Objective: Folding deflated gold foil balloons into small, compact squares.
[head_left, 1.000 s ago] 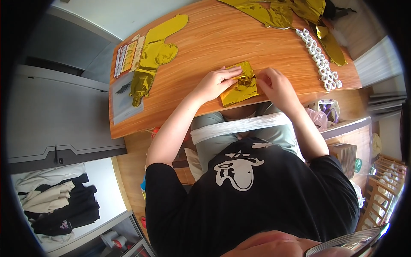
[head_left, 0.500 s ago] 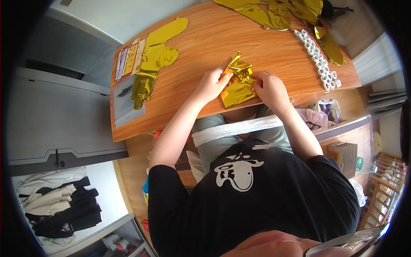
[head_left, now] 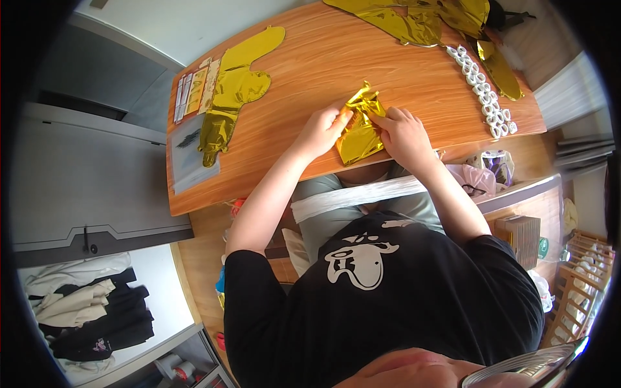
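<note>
A gold foil balloon [head_left: 359,141], folded into a small crinkled bundle, lies at the near edge of the wooden table [head_left: 304,77]. My left hand [head_left: 323,132] pinches its left side between thumb and fingers. On the opposite side, my right hand [head_left: 405,134] grips the foil, with fingers bent over its edge. The upper end of the bundle sticks up beyond both hands in loose creases. A flat, uninflated gold foil balloon [head_left: 242,87] is spread out at the left of the table. More gold foil [head_left: 414,26] lies at the far right.
Rows of small white rolls [head_left: 484,90] line the table's right side. Printed cards [head_left: 192,94] and a clear plastic sheet [head_left: 194,158] sit at the left end. Across my lap rests a white strip [head_left: 356,196]. Plastic bags [head_left: 482,174] stand beyond the table's right corner.
The foil's upper part has been turned and pressed into a more compact shape. My right hand has shifted slightly left and lower, and my left hand has moved a little.
</note>
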Demonstrator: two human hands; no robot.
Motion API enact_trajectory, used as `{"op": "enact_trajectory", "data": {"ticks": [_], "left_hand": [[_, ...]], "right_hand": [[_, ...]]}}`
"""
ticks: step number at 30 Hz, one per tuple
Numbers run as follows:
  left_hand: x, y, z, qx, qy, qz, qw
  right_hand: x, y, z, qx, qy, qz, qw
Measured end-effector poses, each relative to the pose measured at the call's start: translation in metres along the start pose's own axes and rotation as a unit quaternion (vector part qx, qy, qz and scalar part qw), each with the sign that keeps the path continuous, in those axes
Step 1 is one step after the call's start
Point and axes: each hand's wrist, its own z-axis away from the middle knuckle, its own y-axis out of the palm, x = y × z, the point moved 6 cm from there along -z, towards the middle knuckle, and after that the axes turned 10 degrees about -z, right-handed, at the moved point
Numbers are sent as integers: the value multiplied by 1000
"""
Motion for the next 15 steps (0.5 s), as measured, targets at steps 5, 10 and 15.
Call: {"op": "enact_trajectory", "data": {"ticks": [5,10,15], "left_hand": [[-29,7,7,-40,193,-133,971],[-27,12,7,-25,215,-173,961],[-25,14,6,-41,225,-208,951]], "right_hand": [[-6,0,1,-14,-3,-6,1000],[0,-22,18,-83,18,-106,991],[-7,-25,29,-100,53,-136,984]]}}
